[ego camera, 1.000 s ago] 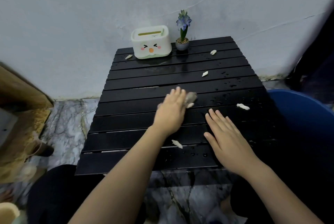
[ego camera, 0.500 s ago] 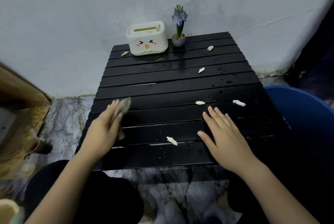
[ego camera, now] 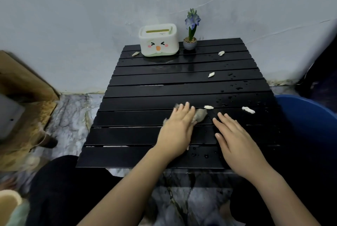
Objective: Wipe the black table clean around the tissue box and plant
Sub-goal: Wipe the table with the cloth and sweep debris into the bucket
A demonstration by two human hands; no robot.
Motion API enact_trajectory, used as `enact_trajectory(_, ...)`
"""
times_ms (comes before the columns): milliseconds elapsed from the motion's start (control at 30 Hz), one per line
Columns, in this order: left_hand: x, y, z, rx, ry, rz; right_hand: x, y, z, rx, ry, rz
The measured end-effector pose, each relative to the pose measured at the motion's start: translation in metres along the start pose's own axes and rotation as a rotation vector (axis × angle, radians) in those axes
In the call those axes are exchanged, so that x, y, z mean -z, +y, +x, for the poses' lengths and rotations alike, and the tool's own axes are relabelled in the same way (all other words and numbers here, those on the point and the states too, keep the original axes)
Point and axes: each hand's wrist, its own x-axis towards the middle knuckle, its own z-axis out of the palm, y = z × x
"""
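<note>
Five pale scraps lie scattered over the black table [ego camera: 138, 96], and beads of water speckle its right half. The left hand [ego camera: 177, 129] lies flat on a grey cloth [ego camera: 200, 115] in the middle of the slats, fingers straight and close together, pressing the rag down rather than gripping it; part of the cloth pokes out on both sides of the fingers. The right hand [ego camera: 235, 140] rests just beside it, fingers straight and slightly spread, palm down on the wood, bracing the table.

The nearest scrap [ego camera: 208, 107] sits just past the cloth's right edge, another scrap [ego camera: 248, 110] further right near the blue tub [ego camera: 310, 116]. The tissue box [ego camera: 158, 40] and the little potted plant [ego camera: 190, 41] stand side by side at the far edge against the wall, well apart from the hands, with one scrap just left of the box.

To do this stroke well, I'd say keep the palm weight even so the whole cloth drags, run it along the slats rather than across them so bits don't drop into the gaps, and herd the crumbs toward one edge. The far strip will probably need short, careful passes so the light plant isn't knocked over.
</note>
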Motion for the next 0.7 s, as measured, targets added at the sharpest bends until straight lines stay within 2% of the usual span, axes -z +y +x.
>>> enact_trajectory(33, 0.002, 0.004, 0.005, -0.029, -0.016, -0.086, 0.0, 0.001, 0.0, 0.004, 0.0, -0.001)
enact_trajectory(100, 0.019, 0.0, 0.011, 0.003, -0.006, -0.403, 0.001, 0.002, -0.001, 0.01, 0.001, 0.01)
enact_trajectory(167, 0.044, -0.014, 0.007, 0.105, 0.09, -0.669, 0.001, 0.002, -0.001, 0.012, -0.001, 0.027)
enact_trajectory(200, 0.056, -0.025, 0.001, 0.147, 0.17, -0.709, 0.001, 0.002, -0.001, 0.013, -0.001, 0.03)
enact_trajectory(300, 0.079, -0.07, -0.04, 0.178, 0.317, -0.58, 0.0, 0.002, -0.001, 0.012, -0.003, 0.027)
enact_trajectory(367, 0.086, -0.094, -0.076, 0.143, 0.225, -0.505, 0.0, 0.001, 0.0, 0.009, -0.003, 0.03)
enact_trajectory(433, 0.081, -0.105, -0.101, 0.005, 0.072, -0.227, 0.001, 0.001, 0.001, 0.015, -0.007, 0.023)
enact_trajectory(500, 0.068, -0.106, -0.108, -0.149, 0.013, 0.039, 0.001, 0.002, 0.0, 0.024, -0.015, 0.009)
enact_trajectory(700, 0.03, -0.052, -0.077, -0.306, -0.049, 0.146, 0.001, 0.003, -0.002, 0.018, -0.001, 0.031)
